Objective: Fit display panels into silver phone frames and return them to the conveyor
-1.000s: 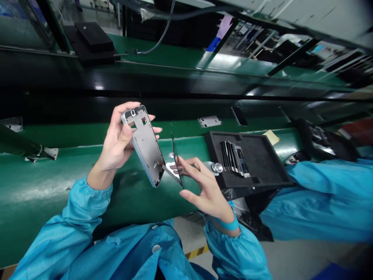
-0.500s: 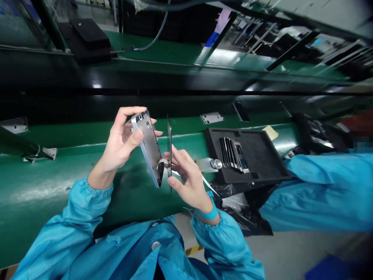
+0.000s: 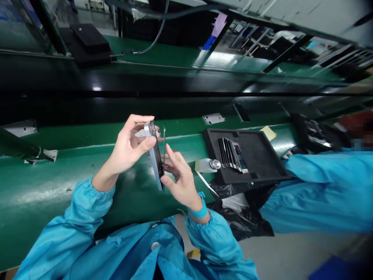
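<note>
Left hand (image 3: 128, 147) grips a silver phone frame (image 3: 156, 159), thumb on its side and fingers behind, holding it tilted above the green bench (image 3: 67, 171). Right hand (image 3: 180, 181) holds a thin dark panel (image 3: 164, 137) (seen almost edge-on) between thumb and fingers, just right of the frame. Frame and panel stand apart at the top; whether they touch lower down, I cannot tell. Near the right hand is a bottle (image 3: 203, 165) with a metal top, just beside a black tray (image 3: 260, 149) that bears a row of thin dark pieces (image 3: 230, 155).
</note>
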The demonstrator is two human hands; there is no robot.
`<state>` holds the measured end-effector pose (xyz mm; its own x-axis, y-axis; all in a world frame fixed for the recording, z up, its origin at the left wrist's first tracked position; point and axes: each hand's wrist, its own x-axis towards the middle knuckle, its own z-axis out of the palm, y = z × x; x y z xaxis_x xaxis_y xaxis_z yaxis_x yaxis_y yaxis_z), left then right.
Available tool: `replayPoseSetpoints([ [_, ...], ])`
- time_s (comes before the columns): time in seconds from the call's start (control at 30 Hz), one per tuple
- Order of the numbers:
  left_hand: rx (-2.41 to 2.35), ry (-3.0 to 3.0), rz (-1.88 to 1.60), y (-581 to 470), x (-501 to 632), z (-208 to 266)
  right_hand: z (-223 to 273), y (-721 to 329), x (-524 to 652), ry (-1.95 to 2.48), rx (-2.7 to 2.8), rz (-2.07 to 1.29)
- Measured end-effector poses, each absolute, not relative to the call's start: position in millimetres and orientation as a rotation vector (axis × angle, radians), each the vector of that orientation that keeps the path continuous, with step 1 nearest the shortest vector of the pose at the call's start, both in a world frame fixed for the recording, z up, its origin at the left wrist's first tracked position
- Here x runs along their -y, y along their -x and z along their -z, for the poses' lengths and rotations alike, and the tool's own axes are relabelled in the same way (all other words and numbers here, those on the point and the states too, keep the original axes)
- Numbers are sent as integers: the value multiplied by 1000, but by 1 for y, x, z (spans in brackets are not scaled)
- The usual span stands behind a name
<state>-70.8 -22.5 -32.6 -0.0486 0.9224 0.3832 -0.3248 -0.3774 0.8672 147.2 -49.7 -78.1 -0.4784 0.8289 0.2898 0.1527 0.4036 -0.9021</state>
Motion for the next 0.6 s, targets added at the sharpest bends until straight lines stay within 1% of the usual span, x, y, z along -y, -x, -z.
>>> replayPoseSetpoints([
  [0.1,-792,-1154,-1631,67,25,30,86,-136,48,863,1872,-1116],
  [0.27,-830,-1099,-1638,71,26,29,82,-129,40,820,1920,-1100],
  [0.47,-794,-1041,-1601,66,32,31,84,-116,28,761,2021,-873],
  [0.6,-762,-858,-1666,51,30,36,90,-110,30,793,2030,-855],
])
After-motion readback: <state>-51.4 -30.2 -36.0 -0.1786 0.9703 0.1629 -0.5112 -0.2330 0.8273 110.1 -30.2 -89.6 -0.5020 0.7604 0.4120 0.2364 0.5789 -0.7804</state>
